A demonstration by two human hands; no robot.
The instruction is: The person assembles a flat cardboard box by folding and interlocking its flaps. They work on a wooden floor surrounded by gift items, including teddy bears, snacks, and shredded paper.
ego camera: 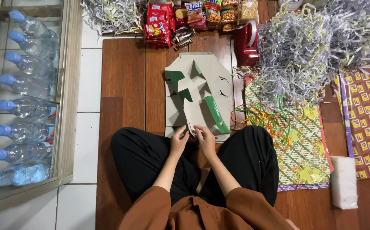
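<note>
Both your left hand (179,140) and right hand (205,139) pinch the near edge of the folded cardboard box blank (202,91) at frame centre. Keep fingertips close together, flaps aligned, creasing along scored lines.

box (202,91): matt grey-green cardboard | floor (123,76): smooth glossy wood | shreds (304,47): crinkled paper

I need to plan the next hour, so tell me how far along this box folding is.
Done: little; the grey-and-green cardboard box lies partly folded, its flaps loose, on a pile of flat blanks.
In hand: the left hand and right hand pinch its near edge.
Left: shredded paper, snack packets and ribbons lie unpacked beside it.
</note>
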